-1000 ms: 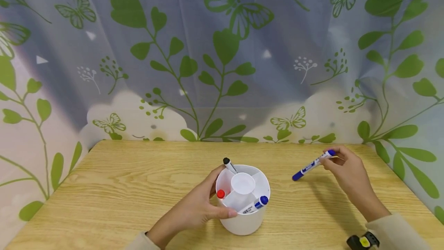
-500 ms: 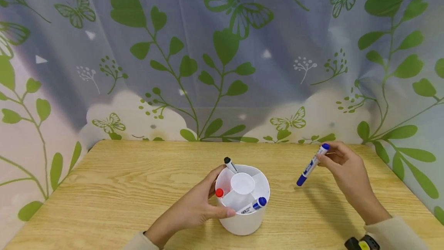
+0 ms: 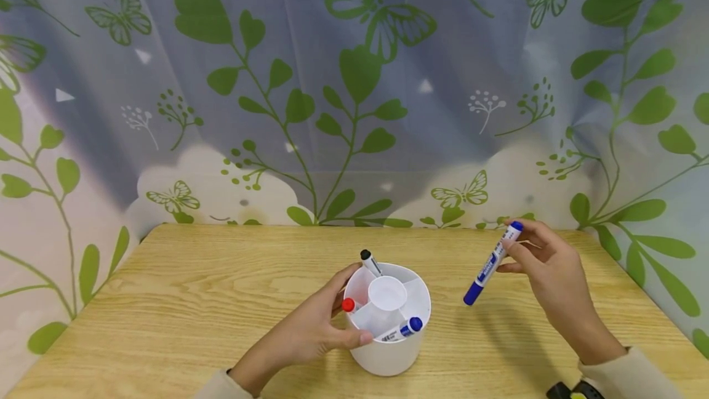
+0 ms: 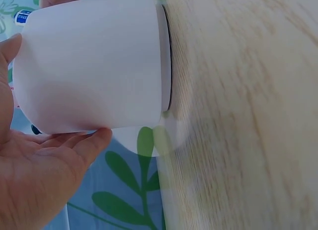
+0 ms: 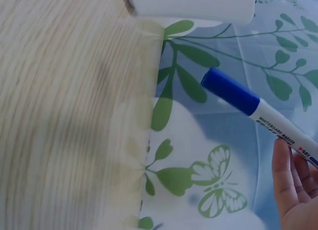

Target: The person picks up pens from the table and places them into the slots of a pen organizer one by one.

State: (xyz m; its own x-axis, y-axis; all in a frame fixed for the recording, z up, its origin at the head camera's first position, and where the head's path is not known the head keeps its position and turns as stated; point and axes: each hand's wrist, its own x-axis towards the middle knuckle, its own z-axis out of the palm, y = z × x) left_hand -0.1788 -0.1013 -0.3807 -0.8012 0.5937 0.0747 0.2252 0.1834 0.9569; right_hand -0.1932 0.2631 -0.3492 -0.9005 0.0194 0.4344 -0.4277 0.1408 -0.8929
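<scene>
My left hand point(image 3: 310, 334) grips a round white pen holder point(image 3: 386, 359) from its left side, thumb at the near rim and fingers round the far side. The holder stands upright on the table. Inside its compartments are a black-capped marker point(image 3: 370, 262), a red-capped marker point(image 3: 348, 305) and a blue-capped marker point(image 3: 407, 328) leaning right. To the right, my right hand point(image 3: 556, 291) pinches a white whiteboard marker point(image 3: 490, 268) near its upper end, its blue cap slanting down and left above the table. The right wrist view shows the cap point(image 5: 231, 91) of this marker close up.
The wood-grain table point(image 3: 221, 276) reaches back to a hanging curtain point(image 3: 266, 48) printed with green leaves and butterflies. A round cup point(image 3: 388, 293) forms the middle of the holder. A dark band with a yellow part point(image 3: 578, 394) shows by the right sleeve.
The marker in my right hand has swung to a steeper slant, and its capped end now hangs lower. My left hand and the pen holder stay nearly where they were.
</scene>
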